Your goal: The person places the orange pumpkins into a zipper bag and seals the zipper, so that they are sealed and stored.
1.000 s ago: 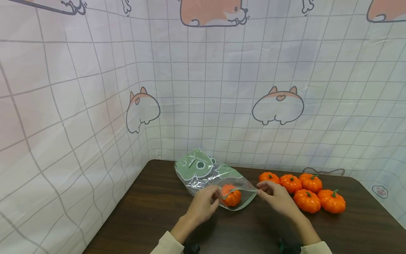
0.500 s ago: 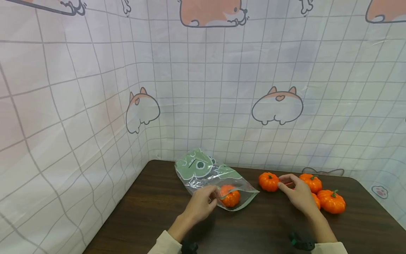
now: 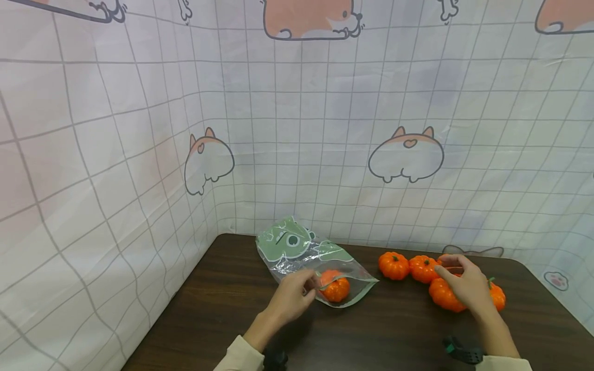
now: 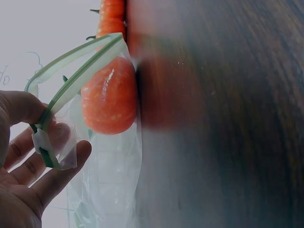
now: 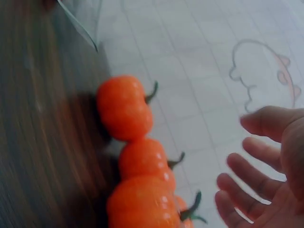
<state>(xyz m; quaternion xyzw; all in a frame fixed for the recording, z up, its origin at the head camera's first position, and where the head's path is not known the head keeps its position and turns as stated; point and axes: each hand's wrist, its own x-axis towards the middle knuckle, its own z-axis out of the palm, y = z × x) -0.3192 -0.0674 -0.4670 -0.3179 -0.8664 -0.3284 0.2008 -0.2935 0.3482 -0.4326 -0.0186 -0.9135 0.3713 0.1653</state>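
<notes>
A clear zip bag [image 3: 331, 251] with a green cartoon print lies on the table, its mouth facing me. My left hand [image 3: 292, 294] pinches the left end of that mouth; the left wrist view shows thumb and fingers on the green zip strip [image 4: 84, 76]. Inside the bag sits one small orange pumpkin [image 3: 337, 290]. Over the group at the right is my right hand [image 3: 472, 288], fingers spread and holding nothing. Around it are several pumpkins: one at the left end [image 3: 394, 266], one beside it [image 3: 422, 269] and a nearer one [image 3: 444, 294]. The hand partly hides others.
The dark wooden table [image 3: 209, 304] runs up to a grid-patterned cloth backdrop [image 3: 320, 154] at the back and left. Dark bands [image 3: 464, 353] sit near both wrists.
My right hand has let go of the bag's right corner and moved right, past the left-end pumpkin, over the pumpkin group. The left hand keeps its pinch, shifting very slightly.
</notes>
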